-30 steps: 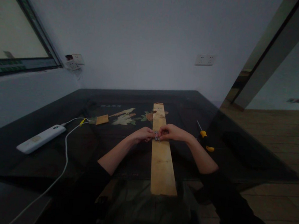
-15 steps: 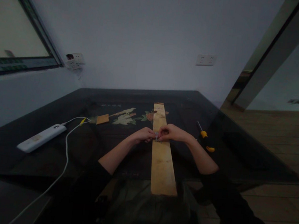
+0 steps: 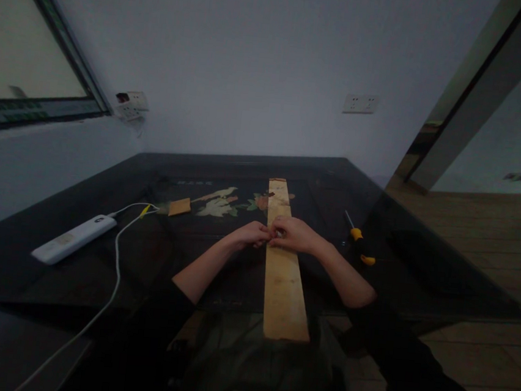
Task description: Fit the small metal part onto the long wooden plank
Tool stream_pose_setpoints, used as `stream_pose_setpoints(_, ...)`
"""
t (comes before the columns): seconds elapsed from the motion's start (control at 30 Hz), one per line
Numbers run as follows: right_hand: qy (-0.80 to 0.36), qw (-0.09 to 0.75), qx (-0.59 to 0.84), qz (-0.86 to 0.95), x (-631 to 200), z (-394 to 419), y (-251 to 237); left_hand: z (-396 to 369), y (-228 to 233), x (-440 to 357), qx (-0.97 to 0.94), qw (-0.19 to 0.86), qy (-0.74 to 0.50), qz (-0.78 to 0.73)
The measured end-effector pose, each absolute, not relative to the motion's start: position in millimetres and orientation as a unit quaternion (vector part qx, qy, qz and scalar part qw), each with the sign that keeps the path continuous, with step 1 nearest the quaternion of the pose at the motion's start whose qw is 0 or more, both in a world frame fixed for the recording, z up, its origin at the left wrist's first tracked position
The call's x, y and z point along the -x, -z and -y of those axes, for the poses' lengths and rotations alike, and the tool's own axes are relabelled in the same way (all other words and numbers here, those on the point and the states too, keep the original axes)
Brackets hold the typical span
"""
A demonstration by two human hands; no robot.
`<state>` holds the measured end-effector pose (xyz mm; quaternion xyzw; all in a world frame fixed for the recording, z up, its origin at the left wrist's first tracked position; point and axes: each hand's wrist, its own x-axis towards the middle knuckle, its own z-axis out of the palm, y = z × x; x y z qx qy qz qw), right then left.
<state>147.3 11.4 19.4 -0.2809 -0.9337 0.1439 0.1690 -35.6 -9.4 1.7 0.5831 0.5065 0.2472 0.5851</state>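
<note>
A long pale wooden plank (image 3: 283, 284) lies lengthwise on the dark table (image 3: 81, 190), running away from me. My left hand (image 3: 251, 234) and my right hand (image 3: 294, 234) meet over the plank's left edge at mid length. Between their fingertips is a small metal part (image 3: 275, 236), mostly covered by the fingers in the now frame. Both hands pinch it against the plank.
A yellow-and-black screwdriver (image 3: 358, 243) lies right of the plank. A small wooden piece (image 3: 179, 207) lies left of it. A white power strip (image 3: 74, 238) with a white cable (image 3: 114, 267) sits at the far left. The table's right edge borders a wooden floor.
My right hand has closed further over the small metal part, which showed more plainly before. The plank and the other things have not moved.
</note>
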Motion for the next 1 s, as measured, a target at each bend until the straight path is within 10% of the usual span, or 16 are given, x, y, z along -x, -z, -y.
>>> stream_pose_setpoints(0.6, -0.565, 0.399, 0.311, 0.652, -153.5, -20.2, -25.9, 9.9, -4.2, 36.2, -0.596, 0.581, -0.237, -0.501)
stream_pose_setpoints(1.0, -0.472, 0.243, 0.394, 0.750, -164.2, -25.3, -25.0, 12.8, -7.6, 34.3, -0.585, 0.591, -0.240, -0.501)
